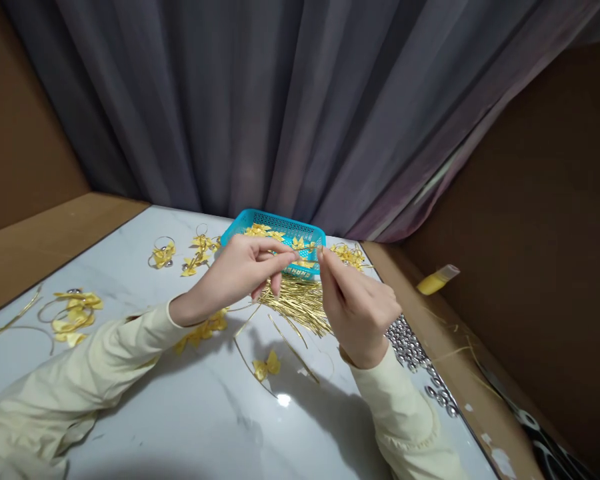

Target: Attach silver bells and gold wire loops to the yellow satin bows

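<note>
Above the front of a blue plastic basket (pixel 273 219), my left hand (pixel 243 270) pinches one part of a thin gold twist tie (pixel 307 248). My right hand (pixel 357 307) grips the same tie between thumb and forefinger, a short way to the right. Small yellow ribbon bows (pixel 263 231) lie inside the basket. Beneath my hands spreads a pile of gold twist ties (pixel 297 300). Closer to me, a yellow bow (pixel 267 366) rests beside a bent gold tie. The fingertips hide part of the held tie.
Gold loops with yellow bows (pixel 73 319) lie on the left of the white marbled table (pixel 205 413). Silver beads (pixel 410 347) line its right edge. Beyond that edge are a small yellow-filled tube (pixel 437 280) and scissors (pixel 545 443). A grey curtain (pixel 260 107) hangs behind.
</note>
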